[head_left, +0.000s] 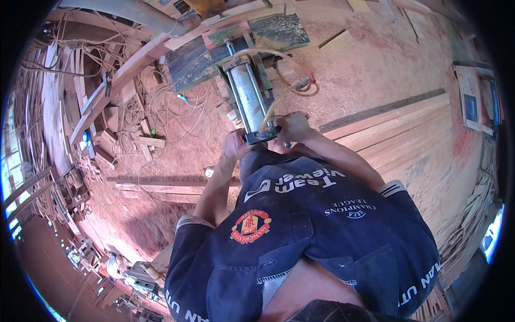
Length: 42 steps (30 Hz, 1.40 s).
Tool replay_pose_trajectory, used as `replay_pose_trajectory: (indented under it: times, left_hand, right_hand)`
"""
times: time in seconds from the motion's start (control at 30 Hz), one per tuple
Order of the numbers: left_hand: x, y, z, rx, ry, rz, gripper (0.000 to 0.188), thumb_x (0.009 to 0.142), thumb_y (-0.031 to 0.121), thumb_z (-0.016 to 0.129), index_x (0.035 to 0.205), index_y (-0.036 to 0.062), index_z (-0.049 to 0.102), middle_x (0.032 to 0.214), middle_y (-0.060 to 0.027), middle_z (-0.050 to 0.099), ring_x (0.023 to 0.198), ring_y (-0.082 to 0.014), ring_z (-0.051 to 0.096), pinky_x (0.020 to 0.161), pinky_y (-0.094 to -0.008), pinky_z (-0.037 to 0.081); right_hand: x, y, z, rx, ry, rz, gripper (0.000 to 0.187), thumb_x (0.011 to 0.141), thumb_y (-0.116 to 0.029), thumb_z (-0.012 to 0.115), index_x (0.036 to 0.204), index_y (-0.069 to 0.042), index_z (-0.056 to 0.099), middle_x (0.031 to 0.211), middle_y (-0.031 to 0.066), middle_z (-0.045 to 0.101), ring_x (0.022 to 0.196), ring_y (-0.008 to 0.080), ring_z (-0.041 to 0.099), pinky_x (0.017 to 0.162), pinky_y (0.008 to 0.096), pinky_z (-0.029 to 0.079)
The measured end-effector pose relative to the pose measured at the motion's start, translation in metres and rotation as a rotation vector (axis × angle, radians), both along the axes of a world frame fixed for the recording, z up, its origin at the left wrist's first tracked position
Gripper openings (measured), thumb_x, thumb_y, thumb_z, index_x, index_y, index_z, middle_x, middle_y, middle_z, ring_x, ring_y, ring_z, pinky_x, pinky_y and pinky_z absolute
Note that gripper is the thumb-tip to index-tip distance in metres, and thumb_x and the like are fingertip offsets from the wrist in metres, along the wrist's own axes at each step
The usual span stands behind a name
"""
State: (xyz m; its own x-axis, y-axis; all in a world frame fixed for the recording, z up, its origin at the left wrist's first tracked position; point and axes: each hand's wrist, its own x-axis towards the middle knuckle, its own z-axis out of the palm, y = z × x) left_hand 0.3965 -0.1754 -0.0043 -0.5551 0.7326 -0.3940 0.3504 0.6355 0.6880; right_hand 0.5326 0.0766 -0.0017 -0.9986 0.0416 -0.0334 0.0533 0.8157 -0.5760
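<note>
A pneumatic cylinder (247, 95) with a silver barrel and dark end blocks lies lengthwise in front of me, its rod pointing away. My left hand (234, 145) is closed on the left side of the near end block. At the opposite side of that block, my right hand (293, 127) is closed with curled fingers; its fingertips are partly hidden. A clear yellowish air hose (274, 107) rises from the near end and loops to the right, where it meets a fitting with a red part (311, 75). Beyond the rod sits a dark, dusty board (279, 31).
Long planks (397, 131) lie on the dusty floor to the right. Tangled cords (185, 121) and wood offcuts (152, 141) are scattered at the left. A long timber (120, 83) slants across the far left, below a grey pipe (145, 16). A framed blue-and-white object (471, 102) stands far right.
</note>
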Motion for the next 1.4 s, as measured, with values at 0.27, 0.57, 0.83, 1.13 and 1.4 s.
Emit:
replay_pose_trajectory:
  times: [0.27,0.57,0.83,1.13,1.4]
  left_hand:
    - [0.0,0.01,0.019,0.038,0.026,-0.008,0.054,0.082,0.056,0.081,0.106,0.0072,0.079,0.091,-0.0219,0.077,0.088,-0.0429,0.075,0.075,-0.0492,0.059]
    - [0.001,0.008,0.003,0.019,0.063,-0.017,0.054,0.084,0.059,0.077,0.102,0.0085,0.078,0.09,-0.0226,0.075,0.089,-0.043,0.074,0.076,-0.0511,0.057]
    - [-0.019,-0.004,-0.028,0.155,-0.115,-0.111,0.06,0.086,0.059,0.073,0.107,0.0035,0.076,0.08,-0.0239,0.071,0.074,-0.0374,0.073,0.067,-0.0457,0.054]
    - [-0.012,-0.003,-0.016,0.236,-0.081,-0.066,0.04,0.085,0.039,0.077,0.101,0.0024,0.076,0.082,-0.0234,0.074,0.077,-0.042,0.074,0.067,-0.0483,0.055]
    - [-0.013,-0.007,-0.032,0.183,-0.024,-0.087,0.051,0.086,0.049,0.075,0.108,0.0036,0.077,0.086,-0.0241,0.075,0.079,-0.042,0.074,0.07,-0.0465,0.056]
  right_hand:
    - [0.002,0.0,-0.008,0.059,0.031,-0.03,0.038,0.067,-0.052,0.081,0.079,-0.016,0.075,0.065,0.0093,0.069,0.062,0.0317,0.073,0.058,0.0461,0.056]
    - [0.002,0.001,-0.006,0.041,0.001,-0.023,0.041,0.07,-0.053,0.08,0.084,-0.016,0.075,0.066,0.0101,0.07,0.063,0.0323,0.073,0.059,0.0474,0.056]
    - [0.002,0.0,-0.002,0.01,0.022,-0.047,0.047,0.07,-0.058,0.081,0.084,-0.013,0.077,0.066,0.0143,0.071,0.065,0.0358,0.074,0.062,0.0491,0.059]
    - [0.001,0.001,-0.004,0.037,-0.028,-0.03,0.049,0.069,-0.06,0.083,0.083,-0.013,0.077,0.066,0.014,0.071,0.067,0.0362,0.074,0.062,0.0489,0.059]
    - [-0.004,0.001,0.016,0.026,-0.052,-0.005,0.049,0.072,-0.06,0.081,0.083,-0.013,0.076,0.071,0.0161,0.073,0.07,0.0372,0.075,0.065,0.049,0.059]
